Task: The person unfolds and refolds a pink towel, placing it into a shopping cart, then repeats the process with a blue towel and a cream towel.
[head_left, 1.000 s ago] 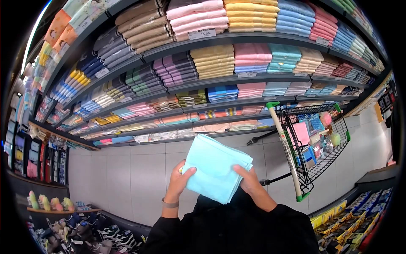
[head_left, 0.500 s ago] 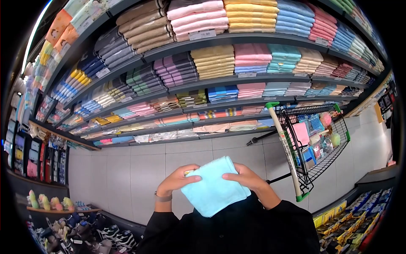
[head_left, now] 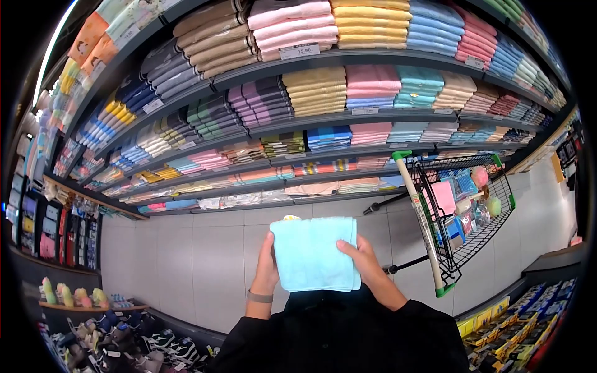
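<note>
A folded light-turquoise towel (head_left: 316,255) is held up in front of my dark top, with its broad side toward me. My left hand (head_left: 267,261) grips its left edge, the fingers mostly hidden behind the cloth. On the right edge, my right hand (head_left: 364,261) has its thumb on the front face and its fingers behind. A small yellow and white tag or label (head_left: 291,217) sticks out above the towel's top left edge. There is a band (head_left: 260,297) around my left wrist.
Shelves ahead carry stacked folded towels (head_left: 313,90) in many colours. A shopping cart (head_left: 460,217) with a pink item and several packages stands at the right on the tiled floor (head_left: 217,248). Shoes (head_left: 155,348) lie at lower left, packaged goods (head_left: 516,329) at lower right.
The towel has turned from a tilted position to nearly level and moved slightly up. My left hand has shifted from the top left corner down to the left side, its thumb leaving the front.
</note>
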Action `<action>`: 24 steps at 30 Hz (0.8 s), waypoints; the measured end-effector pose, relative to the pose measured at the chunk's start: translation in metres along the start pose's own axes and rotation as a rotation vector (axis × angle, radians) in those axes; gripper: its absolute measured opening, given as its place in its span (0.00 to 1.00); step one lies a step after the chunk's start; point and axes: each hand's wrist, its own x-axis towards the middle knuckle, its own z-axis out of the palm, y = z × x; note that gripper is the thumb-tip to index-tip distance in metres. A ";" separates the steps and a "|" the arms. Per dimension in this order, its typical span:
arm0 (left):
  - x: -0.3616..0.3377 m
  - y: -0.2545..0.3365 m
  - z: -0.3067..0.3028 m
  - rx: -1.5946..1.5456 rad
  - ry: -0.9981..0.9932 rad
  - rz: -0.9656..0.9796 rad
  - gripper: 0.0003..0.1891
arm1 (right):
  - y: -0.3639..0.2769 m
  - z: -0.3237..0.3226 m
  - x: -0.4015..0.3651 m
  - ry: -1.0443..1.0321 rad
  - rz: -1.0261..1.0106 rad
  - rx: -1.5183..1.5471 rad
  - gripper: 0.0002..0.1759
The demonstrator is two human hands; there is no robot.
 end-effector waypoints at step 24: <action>-0.007 -0.024 0.021 0.697 -0.046 0.373 0.21 | 0.005 -0.018 -0.001 0.116 -0.106 0.139 0.25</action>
